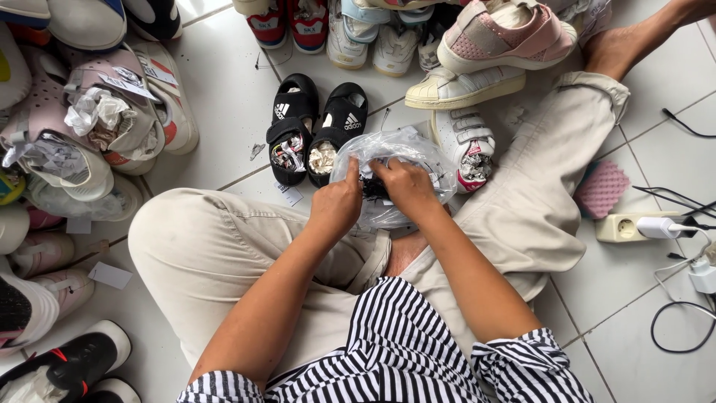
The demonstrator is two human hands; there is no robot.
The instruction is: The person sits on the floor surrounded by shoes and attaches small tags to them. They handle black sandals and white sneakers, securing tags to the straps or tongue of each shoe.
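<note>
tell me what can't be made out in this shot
- Head view: dark contents of the clear bag, blurred by crinkled plastic and covered by the right hand.
- Left hand fingertips, tucked behind the bag.
- Top-row shoes, cut off by the top edge.
- Cable ends, cut off by the right edge.

Clear plastic bag (395, 160), crumpled and shiny, held up above the lap near the middle of the scene, just near of a pair of black sandals. Mouth gathered between both hands: left hand (337, 205) pinching the left edge, right hand (406, 186) gripping the top with fingers tucked inside. Something small, dark and tangled showing through the film between the hands; kind not clear. Bag's right side bulging toward a white shoe.
</note>
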